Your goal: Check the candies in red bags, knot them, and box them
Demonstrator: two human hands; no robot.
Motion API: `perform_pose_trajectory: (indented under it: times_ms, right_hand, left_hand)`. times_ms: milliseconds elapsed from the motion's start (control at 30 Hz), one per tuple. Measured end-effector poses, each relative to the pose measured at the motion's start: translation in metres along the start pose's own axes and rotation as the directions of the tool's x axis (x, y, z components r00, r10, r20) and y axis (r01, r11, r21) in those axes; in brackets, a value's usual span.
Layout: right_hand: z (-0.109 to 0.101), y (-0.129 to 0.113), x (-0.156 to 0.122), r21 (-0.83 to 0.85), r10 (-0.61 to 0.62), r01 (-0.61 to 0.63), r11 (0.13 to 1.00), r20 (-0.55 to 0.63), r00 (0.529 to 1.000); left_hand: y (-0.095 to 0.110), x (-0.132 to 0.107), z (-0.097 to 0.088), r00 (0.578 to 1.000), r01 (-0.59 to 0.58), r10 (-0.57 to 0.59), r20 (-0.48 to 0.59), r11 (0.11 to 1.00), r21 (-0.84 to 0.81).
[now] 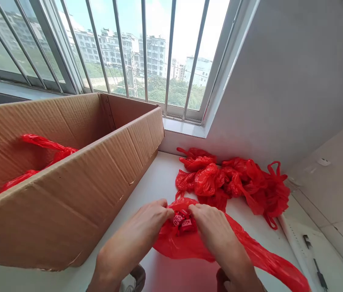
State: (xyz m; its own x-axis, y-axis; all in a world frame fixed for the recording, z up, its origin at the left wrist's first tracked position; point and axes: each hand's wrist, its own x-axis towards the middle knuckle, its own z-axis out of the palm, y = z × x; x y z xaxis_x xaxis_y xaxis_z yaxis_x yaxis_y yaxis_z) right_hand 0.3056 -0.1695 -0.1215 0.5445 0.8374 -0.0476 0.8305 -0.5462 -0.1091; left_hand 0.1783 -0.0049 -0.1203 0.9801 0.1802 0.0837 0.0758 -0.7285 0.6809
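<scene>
A red plastic bag (183, 247) rests on the white tabletop in front of me, its mouth held apart between my two hands. My left hand (151, 219) pinches the left side of the rim, fingers closed on the film. On the opposite side, my right hand (209, 221) grips the rim in the same way. Inside the bag lie small red packets (183, 219) with white printing; one seems to read "520". A long twisted part of the red film trails to the lower right, past my right forearm.
A tall open cardboard box (123, 162) stands at the left with a red bag (58, 153) inside. Crumpled red plastic bags (229, 178) are heaped against the wall. A black cable (319, 271) lies at the right edge. Behind is a barred window (144, 52).
</scene>
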Motion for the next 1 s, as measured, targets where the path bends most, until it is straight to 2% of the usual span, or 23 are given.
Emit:
perform_pose_trajectory:
  times_ms: [67, 100, 200, 367, 400, 467, 567, 667, 733, 800, 833, 900, 933, 1000]
  right_hand:
    - [0.006, 0.006, 0.024, -0.010, 0.040, -0.039, 0.999, 0.151, 0.988]
    - [0.011, 0.010, 0.030, -0.017, 0.052, -0.050, 0.999, 0.184, 0.982]
    - [0.027, 0.020, 0.032, -0.059, 0.066, -0.056, 0.997, 0.189, 0.980]
    - [0.033, 0.026, 0.004, -0.099, 0.016, 0.002, 0.995, 0.172, 0.985]
    - [0.031, 0.025, -0.003, -0.107, 0.010, 0.005, 0.994, 0.143, 0.990]
    - [0.026, 0.020, -0.015, -0.136, 0.002, 0.002, 0.991, 0.024, 1.000]
    - [0.023, 0.005, -0.027, -0.187, -0.027, -0.013, 0.982, -0.209, 0.978]
    - [0.025, -0.008, -0.034, -0.200, -0.045, -0.036, 0.979, -0.385, 0.922]
    - [0.024, -0.013, -0.039, -0.192, -0.113, 0.031, 0.981, -0.435, 0.893]
    - [0.020, -0.015, -0.040, -0.158, -0.142, 0.083, 0.984, -0.418, 0.897]
    - [0.018, -0.014, -0.038, -0.128, -0.124, 0.081, 0.988, -0.379, 0.917]
    - [0.017, -0.011, -0.028, -0.065, -0.024, 0.005, 0.998, -0.283, 0.959]
    - [0.019, -0.008, -0.020, -0.041, 0.027, -0.039, 0.998, -0.243, 0.970]
    - [0.028, -0.003, -0.003, -0.005, 0.040, -0.042, 0.999, -0.218, 0.975]
  left_hand:
    - [0.003, 0.002, -0.002, 1.000, 0.018, -0.018, 0.013, 1.000, 0.012]
    - [0.004, 0.003, -0.004, 1.000, 0.014, -0.014, 0.018, 1.000, 0.017]
    - [0.006, 0.006, -0.011, 1.000, 0.008, -0.008, 0.025, 1.000, 0.006]
    - [0.010, 0.007, -0.031, 0.999, 0.001, 0.001, 0.053, 0.999, -0.034]
    - [0.012, 0.008, -0.034, 0.999, -0.025, 0.026, 0.032, 0.999, -0.035]
    - [0.015, 0.013, -0.040, 0.992, -0.103, 0.100, -0.078, 0.994, -0.043]
    - [0.020, 0.020, -0.040, 0.949, -0.181, 0.136, -0.286, 0.974, -0.139]
    - [0.026, 0.018, -0.037, 0.930, -0.081, 0.042, -0.364, 0.993, -0.092]
    - [0.032, 0.008, -0.039, 0.912, -0.001, -0.002, -0.410, 1.000, -0.007]
    - [0.038, -0.006, -0.043, 0.904, 0.004, -0.014, -0.427, 1.000, -0.024]
    - [0.042, -0.013, -0.045, 0.913, -0.022, -0.004, -0.408, 0.998, -0.059]
    - [0.048, -0.021, -0.045, 0.937, -0.089, 0.046, -0.347, 0.990, -0.109]
    - [0.050, -0.022, -0.042, 0.942, -0.114, 0.076, -0.326, 0.989, -0.099]
    - [0.055, -0.017, -0.029, 0.922, -0.123, 0.117, -0.368, 0.992, 0.005]
